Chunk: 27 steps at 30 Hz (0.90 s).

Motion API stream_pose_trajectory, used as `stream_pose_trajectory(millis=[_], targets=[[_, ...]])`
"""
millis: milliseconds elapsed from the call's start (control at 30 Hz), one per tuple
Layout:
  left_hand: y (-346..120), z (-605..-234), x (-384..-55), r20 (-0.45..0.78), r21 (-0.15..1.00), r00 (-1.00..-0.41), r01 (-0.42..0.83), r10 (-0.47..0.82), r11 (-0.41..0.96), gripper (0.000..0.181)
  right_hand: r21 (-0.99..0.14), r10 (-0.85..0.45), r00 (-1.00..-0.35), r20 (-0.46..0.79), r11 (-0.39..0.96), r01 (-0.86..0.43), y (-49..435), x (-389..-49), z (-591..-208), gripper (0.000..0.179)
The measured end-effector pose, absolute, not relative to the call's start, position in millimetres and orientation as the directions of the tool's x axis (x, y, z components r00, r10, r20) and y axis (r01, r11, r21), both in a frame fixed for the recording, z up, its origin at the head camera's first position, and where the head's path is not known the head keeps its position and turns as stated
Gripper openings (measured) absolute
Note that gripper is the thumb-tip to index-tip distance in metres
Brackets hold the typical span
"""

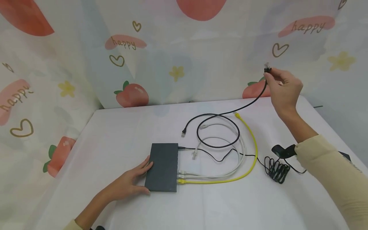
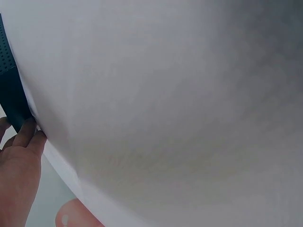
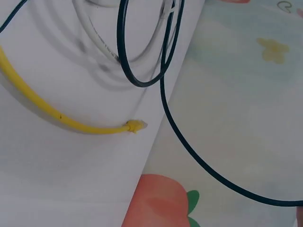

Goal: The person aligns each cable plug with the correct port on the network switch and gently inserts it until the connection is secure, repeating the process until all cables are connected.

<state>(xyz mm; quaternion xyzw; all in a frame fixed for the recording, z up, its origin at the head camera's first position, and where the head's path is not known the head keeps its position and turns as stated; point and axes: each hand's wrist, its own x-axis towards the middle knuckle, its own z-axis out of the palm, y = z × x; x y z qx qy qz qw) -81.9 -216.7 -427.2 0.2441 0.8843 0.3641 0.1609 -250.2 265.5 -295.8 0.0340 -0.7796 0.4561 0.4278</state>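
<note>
A flat dark network switch (image 1: 162, 167) lies on the table, cables plugged along its right side. My left hand (image 1: 129, 182) touches its left edge with fingers spread and the thumb near its front corner; the left wrist view shows that hand (image 2: 21, 165) against the switch (image 2: 13, 97). Raised at the back right, my right hand (image 1: 286, 89) pinches a black network cable (image 1: 254, 101) just below its clear plug (image 1: 267, 65). From there the cable drops to a loose coil on the table, its other plug (image 1: 183, 133) lying free. In the right wrist view the black cable (image 3: 189, 150) hangs past the table edge.
A yellow network cable (image 1: 256, 147) and white network cables (image 1: 242, 150) run from the switch, with loose ends on the table. A black power adapter (image 1: 283, 151) and its bundled cord (image 1: 277, 171) lie at the right. Behind the table hangs a patterned cloth (image 1: 201, 57).
</note>
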Motion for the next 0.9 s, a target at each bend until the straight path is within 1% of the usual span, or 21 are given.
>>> stream_pose_trajectory(millis=[233, 367, 500, 700, 800, 900], targets=[[-216, -425, -82, -0.091, 0.722, -0.826, 0.329, 0.556, 0.609, 0.091, -0.633, 0.241, -0.672, 0.7, 0.644, -0.429, 290, -242, -294, 0.024], [-215, -424, -81, -0.093, 0.72, -0.828, 0.329, 0.554, 0.612, 0.091, -0.568, 0.152, -0.67, 0.726, 0.682, -0.461, 295, -234, -295, 0.022], [-215, -424, -82, -0.092, 0.72, -0.826, 0.331, 0.556, 0.61, 0.091, -0.521, 0.061, -0.667, 0.742, 0.679, -0.517, 294, -227, -299, 0.021], [-215, -424, -82, -0.097, 0.728, -0.824, 0.323, 0.558, 0.604, 0.091, -0.51, -0.05, -0.698, 0.714, 0.646, -0.568, 293, -220, -304, 0.022], [-214, -424, -81, -0.096, 0.731, -0.825, 0.321, 0.557, 0.602, 0.091, -0.476, -0.135, -0.693, 0.709, 0.634, -0.61, 294, -218, -307, 0.025], [-214, -424, -81, -0.099, 0.735, -0.826, 0.316, 0.555, 0.6, 0.091, -0.418, -0.219, -0.666, 0.713, 0.63, -0.655, 294, -215, -311, 0.03]])
